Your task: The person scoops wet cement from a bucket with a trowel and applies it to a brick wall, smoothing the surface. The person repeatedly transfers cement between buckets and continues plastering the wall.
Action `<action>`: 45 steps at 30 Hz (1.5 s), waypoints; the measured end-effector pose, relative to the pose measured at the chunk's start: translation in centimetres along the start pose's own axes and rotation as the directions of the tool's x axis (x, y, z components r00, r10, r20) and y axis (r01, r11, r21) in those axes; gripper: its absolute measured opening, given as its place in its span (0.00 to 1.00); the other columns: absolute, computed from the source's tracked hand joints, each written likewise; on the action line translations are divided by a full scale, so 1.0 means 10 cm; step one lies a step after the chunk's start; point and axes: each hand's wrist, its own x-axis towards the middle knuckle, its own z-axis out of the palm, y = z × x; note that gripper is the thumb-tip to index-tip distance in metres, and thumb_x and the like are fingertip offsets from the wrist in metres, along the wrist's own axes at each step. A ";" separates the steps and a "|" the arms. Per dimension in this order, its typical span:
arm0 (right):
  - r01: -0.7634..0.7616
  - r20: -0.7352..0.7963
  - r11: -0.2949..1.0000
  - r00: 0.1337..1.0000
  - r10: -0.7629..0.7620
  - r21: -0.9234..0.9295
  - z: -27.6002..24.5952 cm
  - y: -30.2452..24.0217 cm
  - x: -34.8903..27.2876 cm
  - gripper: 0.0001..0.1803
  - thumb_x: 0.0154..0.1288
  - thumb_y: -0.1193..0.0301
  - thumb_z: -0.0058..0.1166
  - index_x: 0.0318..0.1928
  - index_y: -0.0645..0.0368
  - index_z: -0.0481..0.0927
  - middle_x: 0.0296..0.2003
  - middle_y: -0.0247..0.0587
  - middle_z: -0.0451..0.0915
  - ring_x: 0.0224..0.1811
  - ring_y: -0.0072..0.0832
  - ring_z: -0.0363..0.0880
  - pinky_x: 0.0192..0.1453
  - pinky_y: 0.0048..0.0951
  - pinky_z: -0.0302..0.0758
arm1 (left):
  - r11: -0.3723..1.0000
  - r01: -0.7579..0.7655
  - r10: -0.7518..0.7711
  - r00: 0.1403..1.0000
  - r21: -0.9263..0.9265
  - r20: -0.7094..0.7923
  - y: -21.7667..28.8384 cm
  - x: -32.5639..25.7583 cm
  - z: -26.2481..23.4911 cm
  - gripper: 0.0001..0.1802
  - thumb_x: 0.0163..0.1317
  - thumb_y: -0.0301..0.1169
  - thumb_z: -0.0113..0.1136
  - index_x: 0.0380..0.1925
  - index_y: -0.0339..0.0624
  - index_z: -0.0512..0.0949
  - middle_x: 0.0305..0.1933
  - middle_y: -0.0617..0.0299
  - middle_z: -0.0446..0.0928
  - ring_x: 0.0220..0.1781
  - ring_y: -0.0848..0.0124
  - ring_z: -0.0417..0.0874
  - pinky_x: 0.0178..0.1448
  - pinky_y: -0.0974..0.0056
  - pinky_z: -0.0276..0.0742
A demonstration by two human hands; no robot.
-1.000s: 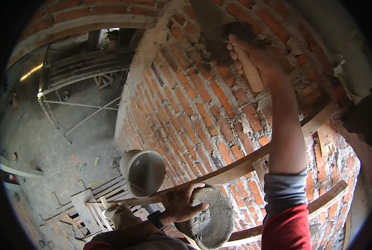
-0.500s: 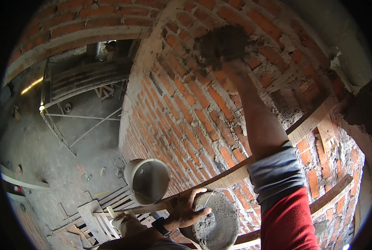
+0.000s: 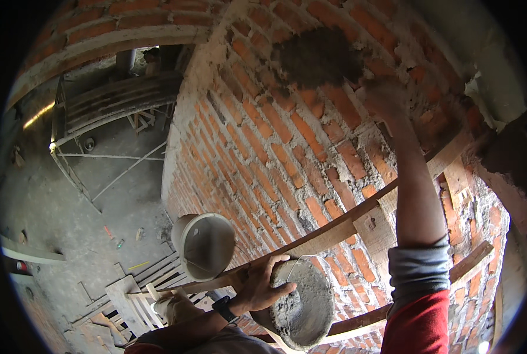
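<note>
A brick wall [image 3: 301, 141] with rough mortar joints rises in front of me. High on it sits a dark patch of wet mortar [image 3: 317, 57]. My right hand [image 3: 387, 97] is raised at the wall, right of the patch. Motion blurs its fingers, so their grip and anything in them cannot be made out. Low down, my left hand [image 3: 264, 290] grips the near rim of a bucket [image 3: 328, 277] with a thin wire handle, thumb and fingers spread over its edge. Grey mortar [image 3: 303, 304] fills this bucket.
A second bucket [image 3: 207, 248] stands left of the first, against the wall. Wooden poles [image 3: 334, 235] cross in front of the bricks. Far below at left are a concrete floor [image 3: 116, 194], a metal scaffold frame [image 3: 113, 155] and loose planks [image 3: 127, 301].
My right hand has moved from the mortar patch rightward along the wall. The patch now shows in full, looking wider and smoother. My left hand keeps its hold on the bucket.
</note>
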 end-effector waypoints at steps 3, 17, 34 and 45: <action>-0.067 0.088 0.976 0.995 0.050 0.205 -0.54 -0.12 -0.14 0.30 0.71 0.45 0.56 0.54 0.60 0.84 0.42 0.45 0.88 0.44 0.38 0.88 0.50 0.40 0.82 | 0.999 -0.010 0.010 1.000 -0.052 0.008 0.01 0.01 -0.01 0.42 0.61 0.50 0.71 0.68 0.41 0.64 0.62 0.42 0.76 0.65 0.49 0.78 0.70 0.49 0.70; -0.257 0.140 0.870 0.966 0.218 0.421 -0.28 -0.10 -0.18 0.27 0.72 0.49 0.60 0.45 0.66 0.85 0.28 0.44 0.83 0.29 0.26 0.82 0.37 0.35 0.78 | 1.000 0.002 -0.002 1.000 -0.022 -0.007 0.05 0.06 -0.03 0.45 0.58 0.50 0.75 0.67 0.37 0.66 0.61 0.45 0.76 0.64 0.54 0.78 0.70 0.53 0.71; -0.421 0.303 0.685 0.907 0.294 0.595 -1.63 1.21 -4.52 0.24 0.59 0.55 0.76 0.35 0.62 0.79 0.27 0.28 0.74 0.28 0.16 0.67 0.33 0.21 0.62 | 0.997 -0.071 0.071 0.997 0.011 0.013 0.33 -0.11 -0.10 0.51 0.57 0.47 0.78 0.72 0.40 0.59 0.79 0.34 0.55 0.83 0.44 0.56 0.82 0.45 0.55; -0.813 0.668 0.398 0.579 0.467 0.426 -0.94 0.90 -5.88 0.12 0.62 0.75 0.70 0.45 0.67 0.85 0.31 0.33 0.79 0.28 0.16 0.69 0.33 0.21 0.66 | 0.972 0.211 -0.233 0.911 -0.099 -0.340 0.13 -0.38 -0.33 0.24 0.76 0.37 0.56 0.66 0.38 0.71 0.67 0.56 0.74 0.67 0.66 0.73 0.72 0.63 0.68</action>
